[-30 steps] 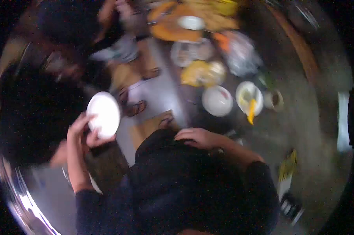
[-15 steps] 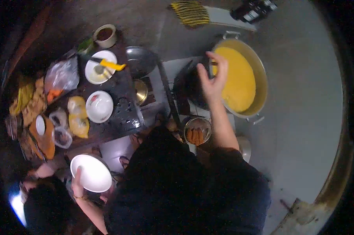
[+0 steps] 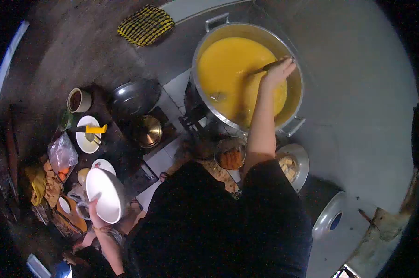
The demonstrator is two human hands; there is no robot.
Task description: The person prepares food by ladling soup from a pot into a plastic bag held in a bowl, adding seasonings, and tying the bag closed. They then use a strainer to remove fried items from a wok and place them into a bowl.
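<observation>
Holding the deep white bowl (image 3: 108, 197), my left grip (image 3: 98, 218) is clasped on its side, and the bowl is tilted beside the dark counter (image 3: 119, 164). My right grip (image 3: 278, 73) is over the large metal pot (image 3: 296, 88), at the dark handle (image 3: 260, 70) of a utensil which slants above the yellow liquid (image 3: 228, 60). I cannot tell if these fingers close around the handle. The pot has two side handles, and its inner wall is visible above the liquid. Just beside my white bowl, a smaller bowl (image 3: 103, 165) is on the counter, partly hidden. Near it lies a white plate (image 3: 86, 143) with a yellow-handled knife (image 3: 96, 129) across it. Below the pot is a container of orange-brown pieces (image 3: 231, 159).
</observation>
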